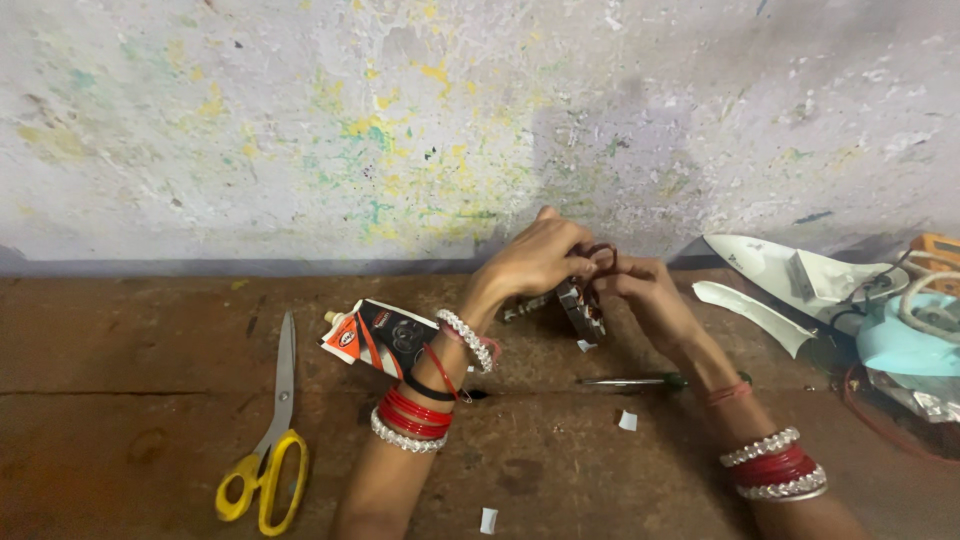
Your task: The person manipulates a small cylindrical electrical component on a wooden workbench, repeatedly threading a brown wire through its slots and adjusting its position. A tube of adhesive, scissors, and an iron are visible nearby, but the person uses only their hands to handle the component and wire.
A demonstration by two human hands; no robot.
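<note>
Dark small part [583, 305] pinched between both sets of fingertips, left hand [535, 258] gripping its top; right hand [640, 285] closed alongside, above wooden table [150, 400]

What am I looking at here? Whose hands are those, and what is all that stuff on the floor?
There is no machine here, just a person. The one picture comes from a camera worn on the person's head, looking down, so you see their own two arms with red and silver bangles. The left hand and right hand meet in the middle and together hold a small dark part with a loop on top; what it is exactly is hard to tell. On the brown surface lie yellow-handled scissors, a squeezed glue tube, a green-handled screwdriver, little paper scraps, and a taken-apart clothes iron on the right.
</note>
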